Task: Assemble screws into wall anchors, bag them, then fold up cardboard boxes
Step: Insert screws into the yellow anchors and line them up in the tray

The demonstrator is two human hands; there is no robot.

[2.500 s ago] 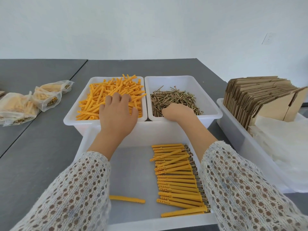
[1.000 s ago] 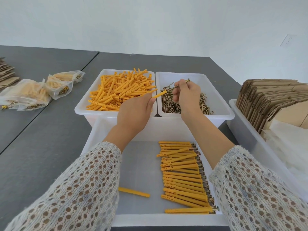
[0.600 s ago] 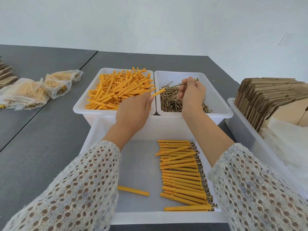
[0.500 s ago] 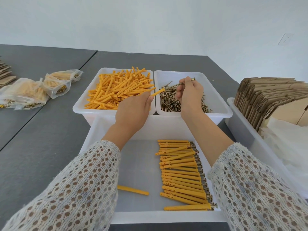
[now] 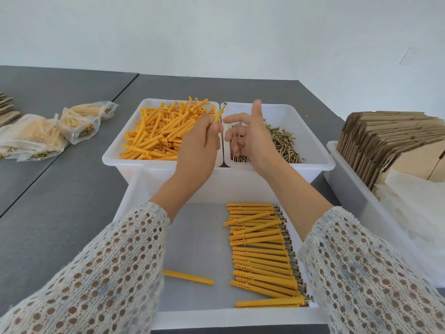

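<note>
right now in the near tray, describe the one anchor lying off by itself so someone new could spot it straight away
Start at the big white tray nearest the person, below the two smaller bins. A tidy row of assembled anchors with screw heads showing fills its right side. The lone anchor lies apart on the bare floor to the left of that row, slightly slanted, with no screw head visible.

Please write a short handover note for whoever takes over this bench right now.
Left hand grips one anchor with a screw head showing at its top. Right hand is open and holds nothing, above the screw bin. Loose anchors fill the anchor bin. A row of assembled anchors and one bare anchor lie in the front tray. Filled bags are at the left. Left: more assembly, bagging, folding the flat boxes.
</note>
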